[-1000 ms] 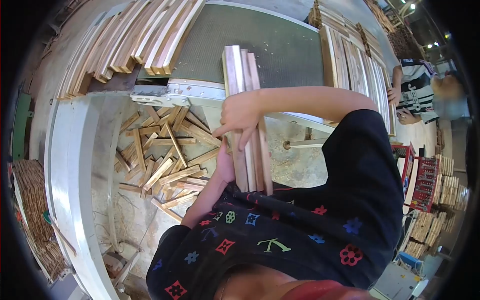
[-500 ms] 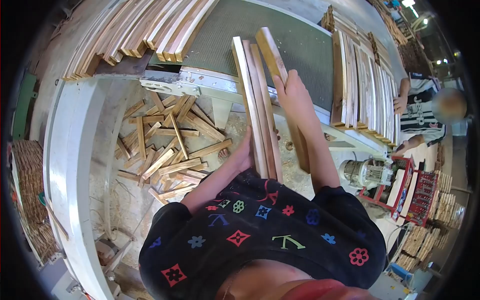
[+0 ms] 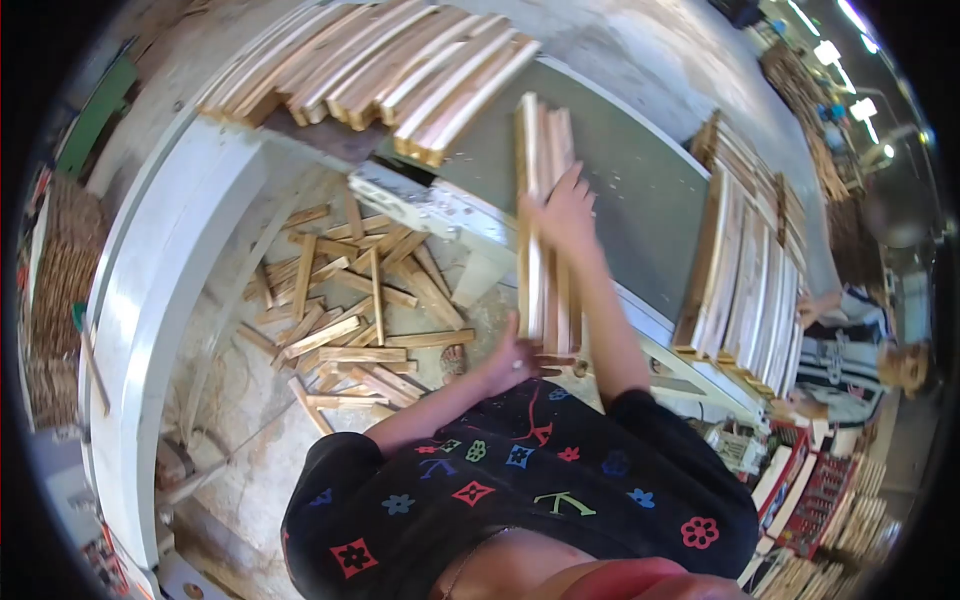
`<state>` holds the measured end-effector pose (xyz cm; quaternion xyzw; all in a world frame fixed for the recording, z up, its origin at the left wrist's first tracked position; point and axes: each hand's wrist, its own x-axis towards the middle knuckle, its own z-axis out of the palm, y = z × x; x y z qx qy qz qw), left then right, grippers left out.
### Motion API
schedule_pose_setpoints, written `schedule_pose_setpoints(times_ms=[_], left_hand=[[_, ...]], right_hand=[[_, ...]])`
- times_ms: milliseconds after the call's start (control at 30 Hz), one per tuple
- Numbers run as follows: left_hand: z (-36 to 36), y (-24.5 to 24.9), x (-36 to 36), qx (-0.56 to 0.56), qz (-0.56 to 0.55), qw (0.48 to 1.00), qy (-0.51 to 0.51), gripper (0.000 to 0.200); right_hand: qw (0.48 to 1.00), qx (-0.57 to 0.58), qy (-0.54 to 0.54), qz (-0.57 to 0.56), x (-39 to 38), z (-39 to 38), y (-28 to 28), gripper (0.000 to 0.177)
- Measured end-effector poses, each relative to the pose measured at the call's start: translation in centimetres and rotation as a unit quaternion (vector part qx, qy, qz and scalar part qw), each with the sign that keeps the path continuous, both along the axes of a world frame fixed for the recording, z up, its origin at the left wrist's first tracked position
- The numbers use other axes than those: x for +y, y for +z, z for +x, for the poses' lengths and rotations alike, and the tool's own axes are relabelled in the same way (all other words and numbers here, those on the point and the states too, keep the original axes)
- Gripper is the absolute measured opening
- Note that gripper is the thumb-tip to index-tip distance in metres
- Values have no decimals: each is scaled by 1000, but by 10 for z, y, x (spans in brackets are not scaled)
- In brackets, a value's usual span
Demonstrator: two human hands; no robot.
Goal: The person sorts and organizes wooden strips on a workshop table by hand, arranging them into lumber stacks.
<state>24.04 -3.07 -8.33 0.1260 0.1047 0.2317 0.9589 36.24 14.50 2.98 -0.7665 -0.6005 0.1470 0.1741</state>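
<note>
Bundle in hand: I see a bundle of wood strips [image 3: 538, 290] standing lengthwise before the person, its upper end over the green belt [image 3: 645, 225], its lower end close to the black shirt [image 3: 520, 450]. I cannot tell whether it touches the belt's edge.
Right hand: I have the right hand [image 3: 566, 215] wrapped across the bundle's middle, thumb on one side and fingers on the other, clasping the strips together.
Left hand: I find the left hand [image 3: 508, 362] at the bundle's lower end, thumb pointing up beside it; I cannot tell how firmly its fingers close.
Left row: many planks [image 3: 370, 70] lie side by side at the belt's left end.
Right row: further boards [image 3: 745, 270] sit side by side at its right end.
Floor: a loose heap of short pieces [image 3: 350, 310] lies between the white frame [image 3: 150, 300] and the left forearm.
Co-worker: another person [image 3: 850, 350] in a striped shirt reaches a hand [image 3: 820, 306] to the right row's outer side.
Lower right: I make out a red rack [image 3: 815, 500].
</note>
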Motion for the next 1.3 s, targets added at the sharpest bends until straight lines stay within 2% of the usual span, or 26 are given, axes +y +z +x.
schedule_pose_setpoints(times_ms=[67,100,167,200,233,267,333,367,400,467,533,567,633,667,700,733,767,800,833,933,967,1100,1200,1300], left_hand=[[-1,-31,-20,110,173,979,15,94],[-7,-45,-28,169,173,970,11,92],[-25,-67,-35,296,195,935,-12,84],[-38,-75,-34,363,214,906,-33,79],[-60,-92,-28,413,368,831,-62,76],[-84,-104,-26,446,508,730,-99,73],[-116,-58,-21,615,371,668,-196,76],[-139,-89,-23,668,366,615,-206,80],[-162,-121,-27,714,364,558,-213,84],[-202,-129,-33,730,363,569,-107,84],[-230,-106,-26,686,333,642,-81,87],[-235,-107,-28,694,331,635,-73,87],[-252,-112,-31,714,324,619,-47,87],[-255,-120,-31,727,322,604,-65,88],[-261,-146,-30,720,340,601,-76,85],[-256,-143,-30,714,355,597,-88,82],[-251,-140,-28,690,356,617,-128,74],[-252,-173,-26,667,339,648,-145,66],[-239,-177,-28,649,320,676,-141,65],[-209,-169,-31,591,162,761,-216,66],[-202,-164,-31,576,123,773,-235,67],[-208,-172,-28,581,86,766,-259,68],[-217,-176,-25,607,94,753,-237,70],[-230,-187,-30,645,115,728,-204,71]], right_hand=[[999,41,-12,-14,80,2,-5,121],[996,70,-43,-20,115,-2,-4,129],[968,248,-34,-2,183,1,-32,131],[938,346,-22,-9,174,-7,-14,126],[898,439,-15,-19,164,-15,5,123],[889,457,28,-20,151,-14,4,116],[869,485,94,-18,121,4,-9,104],[880,460,109,52,99,7,-27,77],[898,404,128,118,65,12,-37,64],[920,332,123,166,-7,35,-34,57],[950,143,52,273,-64,77,-34,52],[948,45,17,314,-95,98,-34,50],[910,-85,-146,379,-156,124,-17,47],[890,-121,-214,383,-182,136,-16,50],[861,-207,-257,388,-204,153,-25,68],[857,-195,-306,366,-219,157,-33,74],[851,-183,-355,342,-234,156,-40,80],[841,-171,-403,318,-247,157,-48,86],[854,-130,-386,323,-256,162,-57,98],[865,-36,-407,290,-258,162,-74,100],[847,-79,-434,297,-251,166,-82,104],[828,-95,-446,328,-236,167,-71,100],[850,-47,-446,277,-231,147,-63,101],[874,-94,-413,238,-236,149,-48,94]])
